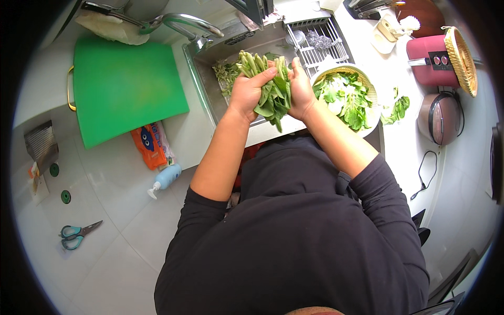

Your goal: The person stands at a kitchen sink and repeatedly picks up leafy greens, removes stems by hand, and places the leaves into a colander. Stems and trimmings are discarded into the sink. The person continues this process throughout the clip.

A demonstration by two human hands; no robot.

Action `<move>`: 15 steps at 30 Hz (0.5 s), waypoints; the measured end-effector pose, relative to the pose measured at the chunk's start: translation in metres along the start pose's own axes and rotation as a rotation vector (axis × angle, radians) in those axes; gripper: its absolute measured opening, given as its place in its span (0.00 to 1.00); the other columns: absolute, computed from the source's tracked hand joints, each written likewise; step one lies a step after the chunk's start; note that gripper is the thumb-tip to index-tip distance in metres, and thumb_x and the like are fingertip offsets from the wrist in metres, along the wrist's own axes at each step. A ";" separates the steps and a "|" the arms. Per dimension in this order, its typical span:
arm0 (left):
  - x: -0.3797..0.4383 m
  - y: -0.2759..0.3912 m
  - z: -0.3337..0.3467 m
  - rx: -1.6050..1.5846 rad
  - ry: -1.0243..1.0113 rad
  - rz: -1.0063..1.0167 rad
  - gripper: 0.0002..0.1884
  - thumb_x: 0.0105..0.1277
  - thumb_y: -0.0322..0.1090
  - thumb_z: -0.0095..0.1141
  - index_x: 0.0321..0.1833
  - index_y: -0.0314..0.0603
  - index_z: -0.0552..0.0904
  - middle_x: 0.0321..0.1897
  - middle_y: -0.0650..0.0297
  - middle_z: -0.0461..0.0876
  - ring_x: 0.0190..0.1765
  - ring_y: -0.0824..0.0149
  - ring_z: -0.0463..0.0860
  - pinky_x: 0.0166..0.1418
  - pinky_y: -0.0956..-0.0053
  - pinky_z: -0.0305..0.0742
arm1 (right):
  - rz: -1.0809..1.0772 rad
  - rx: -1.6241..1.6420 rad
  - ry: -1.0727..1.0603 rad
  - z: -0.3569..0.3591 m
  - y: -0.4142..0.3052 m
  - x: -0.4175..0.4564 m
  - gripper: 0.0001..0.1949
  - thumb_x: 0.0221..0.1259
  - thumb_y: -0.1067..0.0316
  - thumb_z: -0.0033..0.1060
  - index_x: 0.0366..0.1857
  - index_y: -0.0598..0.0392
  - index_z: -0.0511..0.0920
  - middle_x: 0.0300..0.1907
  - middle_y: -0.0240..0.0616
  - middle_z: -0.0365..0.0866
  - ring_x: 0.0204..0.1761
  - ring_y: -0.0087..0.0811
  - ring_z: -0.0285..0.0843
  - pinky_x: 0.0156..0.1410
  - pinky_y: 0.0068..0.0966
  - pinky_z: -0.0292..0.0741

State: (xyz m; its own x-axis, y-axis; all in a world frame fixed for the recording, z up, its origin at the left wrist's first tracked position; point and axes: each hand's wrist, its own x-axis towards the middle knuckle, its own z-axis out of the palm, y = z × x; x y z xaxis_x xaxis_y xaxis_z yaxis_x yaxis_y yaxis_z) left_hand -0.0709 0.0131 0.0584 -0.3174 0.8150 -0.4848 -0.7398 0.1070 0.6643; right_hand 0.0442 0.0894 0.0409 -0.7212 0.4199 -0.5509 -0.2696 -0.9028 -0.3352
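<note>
Both my hands hold bunched leafy greens (274, 94) above the front part of the sink (204, 73), with the pale stems up and the leaves hanging down. My left hand (248, 92) grips the bunch from the left, thumb laid across the stems. On the other side, my right hand (302, 90) holds the greens with its thumb pointing up; some of its fingers are hidden behind the leaves. Cut stem pieces (225, 75) lie in the sink behind my left hand. A colander (372, 84) heaped with loose green leaves (346, 98) stands right beside my right forearm.
A green cutting board (126, 88) lies left of the chrome faucet (197, 21). A metal drying rack (334, 49) spans the sink's right side, holding a steel-wool scrubber (319, 40). Loose greens (397, 107), a cable (424, 177) and a maroon appliance (427, 59) sit on the right counter.
</note>
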 end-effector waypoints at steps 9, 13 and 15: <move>-0.008 0.030 0.002 0.015 -0.115 -0.057 0.17 0.76 0.26 0.59 0.64 0.29 0.75 0.72 0.47 0.78 0.67 0.50 0.84 0.67 0.54 0.86 | 0.044 0.341 -0.133 -0.043 -0.024 0.001 0.23 0.84 0.46 0.39 0.60 0.54 0.78 0.57 0.45 0.83 0.61 0.45 0.82 0.68 0.44 0.81; -0.008 0.034 0.002 -0.037 -0.101 0.007 0.12 0.76 0.26 0.58 0.59 0.34 0.78 0.72 0.47 0.78 0.71 0.47 0.81 0.69 0.52 0.85 | -0.001 0.349 -0.046 -0.057 -0.043 -0.011 0.17 0.82 0.55 0.42 0.59 0.52 0.78 0.61 0.46 0.82 0.65 0.50 0.79 0.71 0.52 0.77; -0.011 0.040 0.002 -0.060 -0.075 0.014 0.12 0.76 0.25 0.58 0.59 0.36 0.79 0.72 0.47 0.78 0.71 0.46 0.80 0.69 0.52 0.85 | -0.037 0.331 -0.061 -0.070 -0.060 -0.024 0.15 0.81 0.57 0.45 0.59 0.50 0.79 0.56 0.43 0.85 0.60 0.48 0.83 0.65 0.47 0.80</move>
State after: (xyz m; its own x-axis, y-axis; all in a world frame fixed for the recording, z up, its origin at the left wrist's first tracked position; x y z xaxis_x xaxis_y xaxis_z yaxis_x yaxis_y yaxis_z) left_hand -0.0958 0.0091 0.0916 -0.2846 0.8567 -0.4303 -0.7704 0.0628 0.6345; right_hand 0.1226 0.1399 0.0210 -0.7415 0.4553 -0.4929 -0.4813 -0.8727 -0.0821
